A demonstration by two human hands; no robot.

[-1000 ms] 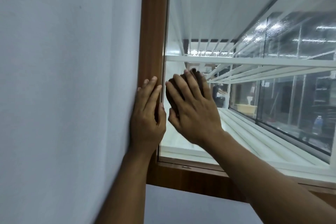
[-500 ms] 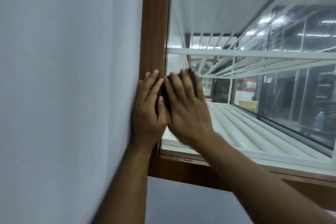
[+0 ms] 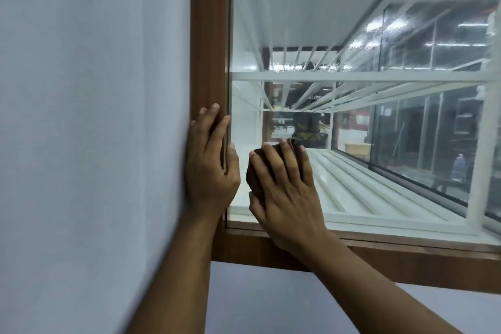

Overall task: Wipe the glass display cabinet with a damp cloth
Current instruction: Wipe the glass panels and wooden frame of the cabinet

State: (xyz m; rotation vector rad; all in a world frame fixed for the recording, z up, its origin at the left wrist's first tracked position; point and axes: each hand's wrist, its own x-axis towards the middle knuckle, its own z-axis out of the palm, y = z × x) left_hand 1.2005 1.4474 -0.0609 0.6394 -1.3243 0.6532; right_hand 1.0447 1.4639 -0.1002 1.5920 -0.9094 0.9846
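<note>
The glass display cabinet (image 3: 284, 8) fills the upper right, its end pane set in a brown wooden frame (image 3: 208, 35). My right hand (image 3: 287, 192) presses a dark brown cloth (image 3: 253, 184) flat against the lower left of the pane, fingers straight over it; most of the cloth is hidden under the hand. My left hand (image 3: 211, 168) rests on the wooden frame's left upright with straight fingers, its thumb at the edge of the glass.
A plain white wall (image 3: 95, 116) runs along the left. White shelf rails (image 3: 352, 77) and a white slatted floor (image 3: 366, 192) show inside the cabinet. The long side glass (image 3: 433, 130) reflects lights and shows a room beyond. The frame's bottom rail (image 3: 406, 255) runs below the pane.
My right hand slid the cloth left up against my left hand, then back right and lower down the pane. My left hand has stayed on the frame.
</note>
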